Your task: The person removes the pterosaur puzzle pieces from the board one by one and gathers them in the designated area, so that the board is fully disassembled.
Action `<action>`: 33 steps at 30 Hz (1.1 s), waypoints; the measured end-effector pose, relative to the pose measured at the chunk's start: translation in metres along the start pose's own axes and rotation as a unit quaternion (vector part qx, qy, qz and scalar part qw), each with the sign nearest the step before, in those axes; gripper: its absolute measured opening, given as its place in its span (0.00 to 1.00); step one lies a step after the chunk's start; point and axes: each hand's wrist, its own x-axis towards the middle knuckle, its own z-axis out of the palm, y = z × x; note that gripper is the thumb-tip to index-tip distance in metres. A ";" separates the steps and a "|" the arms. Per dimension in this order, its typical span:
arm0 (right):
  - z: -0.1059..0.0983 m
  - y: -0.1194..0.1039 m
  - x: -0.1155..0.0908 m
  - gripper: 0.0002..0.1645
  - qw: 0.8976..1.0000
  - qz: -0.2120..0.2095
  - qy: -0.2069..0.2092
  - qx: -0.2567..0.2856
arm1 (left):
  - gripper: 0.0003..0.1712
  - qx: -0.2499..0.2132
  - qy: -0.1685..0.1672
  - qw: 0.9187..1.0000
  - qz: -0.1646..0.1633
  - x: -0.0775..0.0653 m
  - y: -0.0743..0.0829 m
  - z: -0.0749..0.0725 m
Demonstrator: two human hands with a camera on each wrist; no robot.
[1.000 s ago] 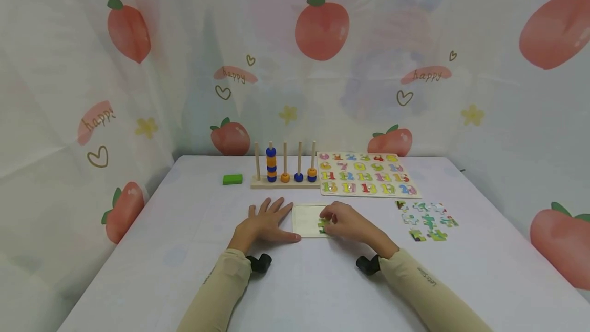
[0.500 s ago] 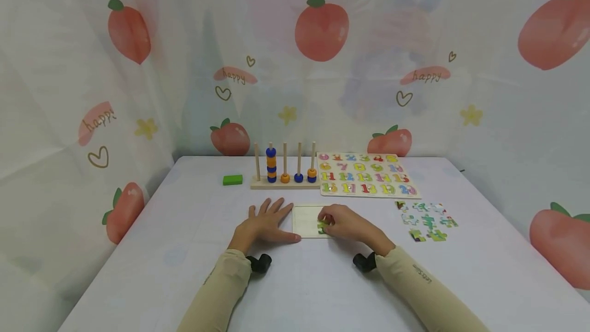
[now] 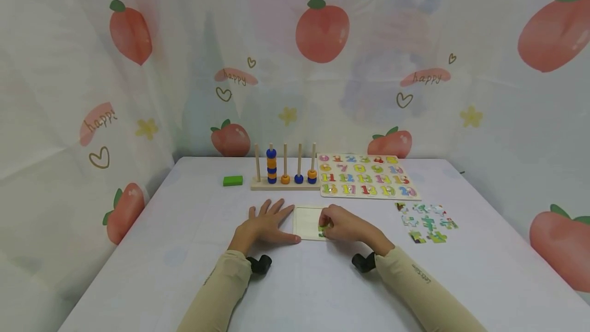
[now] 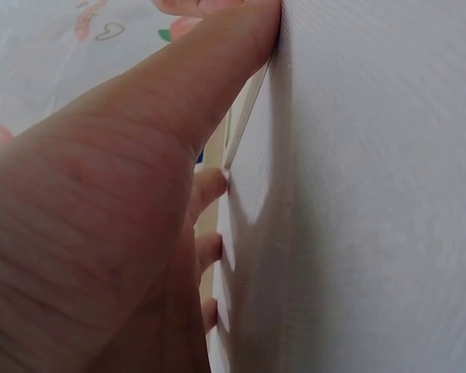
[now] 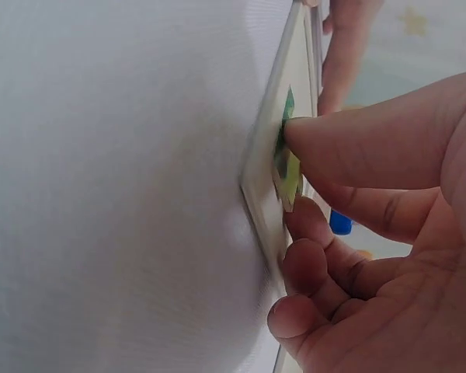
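Observation:
My left hand point(image 3: 265, 227) lies with fingers spread on the table, its thumb and index finger touching the left edge of a shallow white puzzle tray point(image 3: 305, 222). Over the tray's right part, my right hand point(image 3: 349, 223) pinches a green jigsaw piece point(image 5: 290, 180). In the right wrist view the thumb presses on the piece's face while the fingers curl at its side, and the piece sits inside the tray rim, slightly tilted. The hand hides most of that piece and the tray's right edge in the head view.
Several loose jigsaw pieces point(image 3: 428, 223) lie to the right. Behind the tray stand a bead-peg stand point(image 3: 286, 187) with blue and orange beads and a number board point(image 3: 369, 175). A green block point(image 3: 232, 181) is at the back left.
My right hand has shifted slightly left, and its fingers now curl further over the green jigsaw piece, covering more of it. The left hand stays in place.

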 end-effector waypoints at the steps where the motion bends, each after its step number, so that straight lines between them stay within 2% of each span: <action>1: 0.000 0.000 -0.001 0.07 1.000 -0.004 0.001 0.000 | 0.56 -0.001 -0.002 1.000 0.001 0.000 0.000 0.000; 7: -0.002 0.000 -0.004 0.06 1.000 -0.016 0.003 0.018 | 0.51 0.002 -0.013 1.000 0.006 0.001 -0.001 0.001; 15: -0.002 0.005 -0.007 0.08 0.999 -0.013 0.025 0.032 | 0.51 0.005 -0.001 1.000 0.001 0.003 0.000 0.004; 22: -0.006 0.009 -0.011 0.10 0.997 -0.047 0.042 0.040 | 0.52 0.007 0.007 1.000 -0.005 0.000 0.005 0.002; 27: -0.006 0.012 -0.012 0.14 0.997 -0.038 0.045 0.044 | 0.52 0.008 0.008 1.000 -0.008 -0.001 0.006 0.002; 33: -0.007 0.012 -0.016 0.11 0.996 -0.020 0.071 0.048 | 0.52 0.005 0.007 1.000 -0.006 -0.002 0.006 0.002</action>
